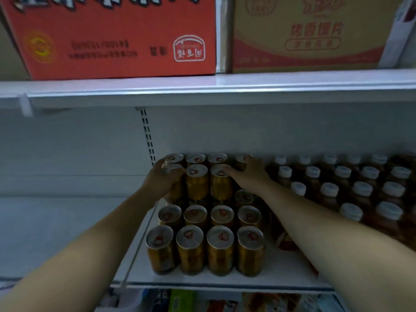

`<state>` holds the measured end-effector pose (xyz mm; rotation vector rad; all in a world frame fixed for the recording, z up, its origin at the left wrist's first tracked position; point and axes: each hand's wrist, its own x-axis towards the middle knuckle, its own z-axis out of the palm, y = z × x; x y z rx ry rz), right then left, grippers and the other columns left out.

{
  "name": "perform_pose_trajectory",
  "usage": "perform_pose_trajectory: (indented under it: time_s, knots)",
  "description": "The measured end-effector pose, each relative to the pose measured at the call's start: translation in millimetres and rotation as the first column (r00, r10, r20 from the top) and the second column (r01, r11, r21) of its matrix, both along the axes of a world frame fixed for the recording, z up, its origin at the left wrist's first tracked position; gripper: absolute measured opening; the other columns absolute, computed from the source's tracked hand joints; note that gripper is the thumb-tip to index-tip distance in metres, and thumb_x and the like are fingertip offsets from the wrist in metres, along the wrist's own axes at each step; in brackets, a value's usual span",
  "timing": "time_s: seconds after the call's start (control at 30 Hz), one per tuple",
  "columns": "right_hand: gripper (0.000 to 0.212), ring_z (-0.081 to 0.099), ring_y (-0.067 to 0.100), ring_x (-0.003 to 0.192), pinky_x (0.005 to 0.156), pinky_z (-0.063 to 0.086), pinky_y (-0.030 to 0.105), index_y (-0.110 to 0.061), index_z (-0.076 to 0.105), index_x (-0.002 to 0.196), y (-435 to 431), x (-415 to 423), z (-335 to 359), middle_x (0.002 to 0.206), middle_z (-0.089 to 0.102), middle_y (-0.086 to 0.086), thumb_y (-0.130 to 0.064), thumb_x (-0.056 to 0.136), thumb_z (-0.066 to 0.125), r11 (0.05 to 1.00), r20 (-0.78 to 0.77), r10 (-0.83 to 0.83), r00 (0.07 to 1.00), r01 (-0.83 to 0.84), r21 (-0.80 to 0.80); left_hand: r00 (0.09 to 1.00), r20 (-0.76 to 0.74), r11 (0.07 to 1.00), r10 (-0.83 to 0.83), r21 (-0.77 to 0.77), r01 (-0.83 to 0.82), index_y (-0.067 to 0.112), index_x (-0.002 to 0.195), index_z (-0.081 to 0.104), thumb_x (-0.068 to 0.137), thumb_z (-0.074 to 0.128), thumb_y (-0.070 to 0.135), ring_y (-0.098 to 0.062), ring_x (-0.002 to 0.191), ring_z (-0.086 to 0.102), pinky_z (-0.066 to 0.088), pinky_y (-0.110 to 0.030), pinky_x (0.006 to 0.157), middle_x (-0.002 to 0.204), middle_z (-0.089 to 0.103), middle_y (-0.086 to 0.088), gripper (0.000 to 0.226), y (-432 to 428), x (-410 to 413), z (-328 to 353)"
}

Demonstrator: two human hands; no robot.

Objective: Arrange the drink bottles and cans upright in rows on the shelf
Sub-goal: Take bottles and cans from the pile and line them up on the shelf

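Gold cans (191,248) with silver tops stand upright in rows on a white shelf (281,273). Further back, more gold cans (197,181) are stacked as a second layer. My left hand (161,179) wraps the leftmost upper can (174,171). My right hand (247,174) lies with fingers spread over the upper cans on the right, a fingertip touching the top of one can (220,174). To the right, dark bottles with white caps (342,185) stand upright in rows.
Above is another white shelf (202,91) carrying an orange carton (112,41) and a tan carton (310,34). The shelf bay to the left (56,221) holds nothing visible. A slotted upright (147,136) runs down the back wall. Packaged goods (180,300) show below.
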<state>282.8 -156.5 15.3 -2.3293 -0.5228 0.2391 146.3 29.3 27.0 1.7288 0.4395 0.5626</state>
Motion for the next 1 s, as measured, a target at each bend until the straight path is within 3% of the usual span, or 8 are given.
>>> perform_pose_trajectory:
  time_s: [0.13, 0.27, 0.4, 0.53, 0.77, 0.83, 0.9, 1.0]
  knots:
    - [0.094, 0.013, 0.034, 0.147, 0.112, 0.025, 0.043, -0.034, 0.004, 0.155, 12, -6, -16, 0.162, 0.001, 0.006, -0.069, 0.083, 0.054, 0.982, -0.121, -0.069, 0.99, 0.088, 0.166, 0.996, 0.043, 0.989, -0.072, -0.126, 0.077, 0.034, 0.102, 0.044, 0.084, 0.062, -0.007, -0.007, 0.08, 0.058, 0.049, -0.008, 0.054, 0.09, 0.056, 0.007, 0.048, 20, 9, -19]
    - [0.088, 0.019, 0.039, 0.144, 0.11, 0.028, 0.045, -0.036, 0.005, 0.155, 18, -13, -18, 0.16, 0.003, 0.012, -0.068, 0.086, 0.049, 0.986, -0.091, -0.11, 0.99, 0.121, 0.116, 0.992, 0.001, 0.983, -0.123, -0.134, 0.121, 0.031, 0.129, 0.04, 0.073, 0.074, -0.005, -0.017, 0.1, 0.062, 0.052, -0.033, 0.083, 0.107, 0.062, 0.003, 0.075, 37, 11, -35]
    - [0.086, 0.022, 0.04, 0.142, 0.109, 0.029, 0.045, -0.036, 0.009, 0.154, 18, -12, -14, 0.159, 0.005, 0.012, -0.07, 0.086, 0.047, 0.993, -0.064, -0.106, 0.992, 0.109, 0.053, 0.997, 0.0, 0.972, -0.081, -0.221, 0.079, 0.034, 0.139, 0.032, 0.077, 0.076, 0.006, -0.02, 0.108, 0.058, 0.052, -0.034, 0.081, 0.119, 0.055, 0.003, 0.081, 51, 7, -40]
    - [0.09, 0.02, 0.037, 0.144, 0.109, 0.028, 0.045, -0.034, 0.01, 0.154, 16, -5, -14, 0.16, 0.004, 0.008, -0.068, 0.084, 0.053, 0.991, -0.068, -0.105, 0.992, 0.11, 0.073, 0.978, 0.031, 0.965, -0.208, -0.156, 0.211, 0.028, 0.13, 0.044, 0.066, 0.079, 0.004, -0.021, 0.106, 0.064, 0.056, -0.033, 0.079, 0.115, 0.066, -0.004, 0.077, 50, 7, -48]
    - [0.088, 0.017, 0.037, 0.145, 0.111, 0.026, 0.045, -0.034, 0.004, 0.155, 15, -5, -19, 0.162, -0.004, 0.007, -0.066, 0.087, 0.05, 0.991, -0.085, -0.094, 0.992, 0.101, 0.09, 0.986, 0.018, 0.978, -0.168, -0.121, 0.168, 0.021, 0.142, 0.028, 0.066, 0.078, -0.007, -0.022, 0.112, 0.06, 0.054, -0.04, 0.087, 0.118, 0.062, -0.004, 0.095, 44, 12, -56]
    - [0.09, 0.018, 0.038, 0.145, 0.111, 0.026, 0.046, -0.033, 0.003, 0.155, 15, -6, -16, 0.162, -0.003, 0.008, -0.069, 0.086, 0.048, 0.993, -0.083, -0.091, 0.992, 0.097, 0.069, 0.988, -0.025, 0.981, -0.154, -0.128, 0.149, 0.022, 0.148, 0.01, 0.073, 0.072, -0.01, -0.019, 0.113, 0.055, 0.051, -0.034, 0.089, 0.116, 0.059, 0.001, 0.103, 41, 11, -54]
    - [0.091, 0.019, 0.037, 0.145, 0.112, 0.025, 0.046, -0.034, 0.001, 0.155, 13, -11, -14, 0.162, 0.001, 0.008, -0.072, 0.085, 0.046, 0.992, -0.073, -0.087, 0.994, 0.094, 0.088, 0.99, -0.068, 0.98, -0.125, -0.164, 0.113, 0.024, 0.15, -0.01, 0.077, 0.072, -0.002, -0.018, 0.117, 0.05, 0.043, -0.041, 0.099, 0.123, 0.053, -0.001, 0.113, 41, 8, -54]
    - [0.095, 0.024, 0.032, 0.144, 0.113, 0.028, 0.047, -0.039, 0.001, 0.153, 3, -27, -22, 0.162, 0.011, 0.003, -0.079, 0.079, 0.044, 0.981, -0.057, -0.079, 0.995, 0.088, 0.175, 0.992, -0.099, 0.976, -0.083, -0.207, 0.061, 0.027, 0.151, -0.003, 0.079, 0.074, 0.009, -0.019, 0.121, 0.05, 0.045, -0.043, 0.099, 0.141, 0.044, -0.003, 0.107, 34, -9, -61]
